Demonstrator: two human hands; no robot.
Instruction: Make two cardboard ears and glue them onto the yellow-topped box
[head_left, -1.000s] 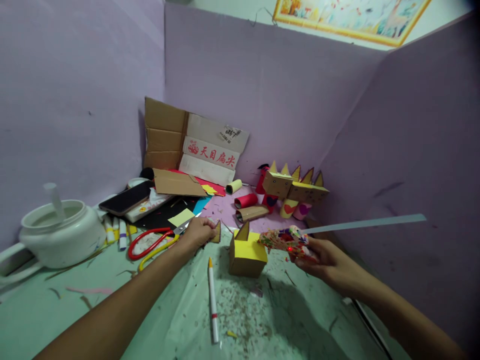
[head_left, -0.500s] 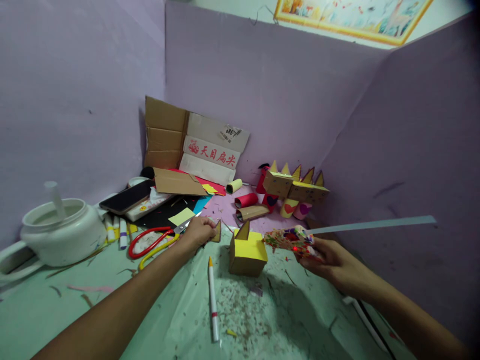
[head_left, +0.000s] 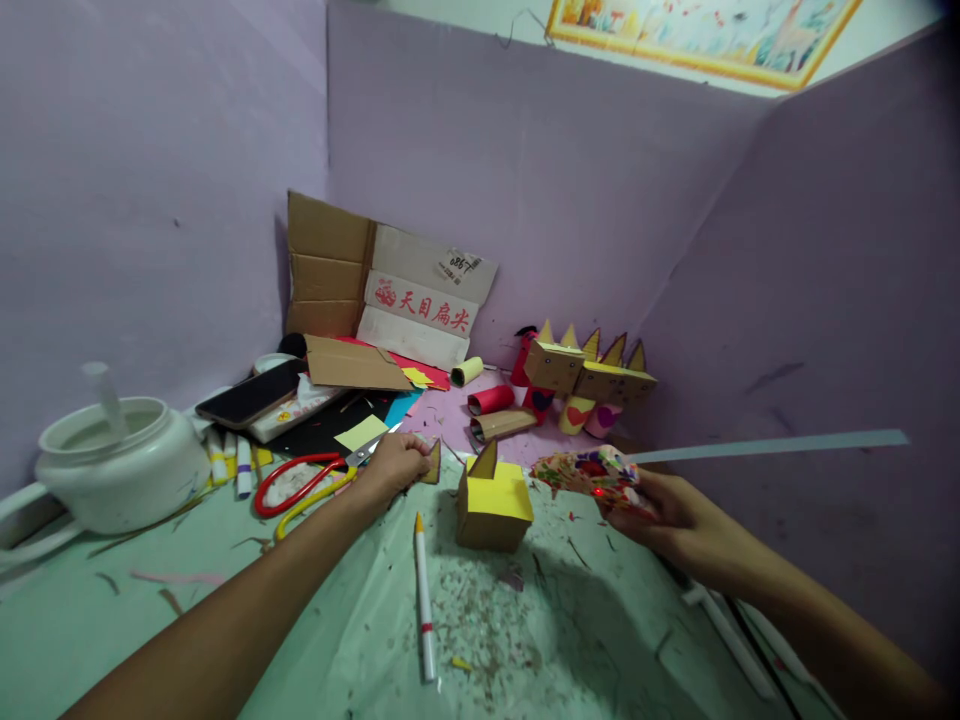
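Between the fingertips of my left hand [head_left: 399,465] is a small cardboard triangle [head_left: 433,464], held just above the table. My right hand [head_left: 667,510] grips a flower-patterned hot glue gun [head_left: 581,468] with a small red light on. A long pale glue stick [head_left: 780,446] juts out of its back. The nozzle points left, near the right edge of a small cardboard box [head_left: 493,525] with a yellow top [head_left: 506,490]. One pointed cardboard ear [head_left: 484,460] stands on the box's left side. In front of it lies a white marker [head_left: 424,600] with an orange tip.
Scissors [head_left: 300,485] with red and yellow handles lie left of my left hand, by a white pot [head_left: 124,465]. Behind are a phone [head_left: 251,392], folded cardboard [head_left: 330,265], paper tubes [head_left: 504,424] and finished box figures [head_left: 555,367]. A cable [head_left: 750,640] runs at right.
My right hand and the glue gun have moved slightly right, away from the box. My left hand stays in place with the cardboard triangle.
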